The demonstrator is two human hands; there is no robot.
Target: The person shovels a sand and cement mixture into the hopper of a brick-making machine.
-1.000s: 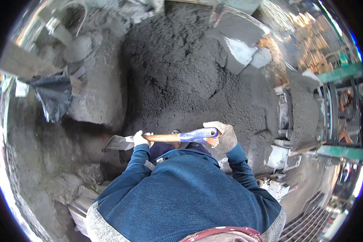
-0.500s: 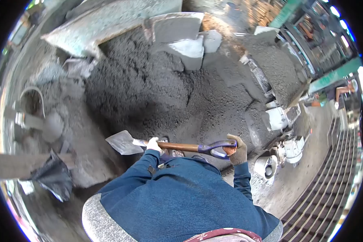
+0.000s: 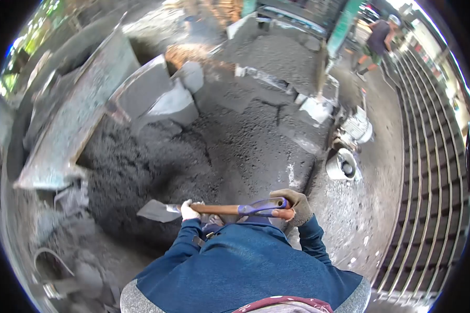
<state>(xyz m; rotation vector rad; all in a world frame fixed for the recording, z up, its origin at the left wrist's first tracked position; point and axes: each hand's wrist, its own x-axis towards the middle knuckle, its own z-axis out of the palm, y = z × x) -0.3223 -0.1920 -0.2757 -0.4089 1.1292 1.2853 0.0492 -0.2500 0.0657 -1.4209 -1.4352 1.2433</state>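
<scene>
A shovel (image 3: 219, 209) lies level across the front of my body, with a wooden shaft and a purple D-shaped handle. Its grey metal blade (image 3: 158, 211) points to the left. My left hand (image 3: 190, 210), in a pale glove, is closed around the shaft close to the blade. At the other end my right hand (image 3: 296, 205), in a brownish glove, is closed on the D-handle; part of its fingers is hidden. Beyond the shovel spreads a heap of dark grey, damp-looking material (image 3: 141, 156), and the blade looks bare of it.
Large slabs (image 3: 141, 88) and a long pale board (image 3: 83, 109) border the heap at the left. To the right stand a white bucket (image 3: 341, 165) and a motor (image 3: 356, 127). Rows of dark blocks with pale rods (image 3: 428, 172) line the right side. Another person (image 3: 378, 44) is at the upper right.
My view has swung to the right, so the heap and slabs sit further left. The other person now shows in full. Both hands stay on the shovel.
</scene>
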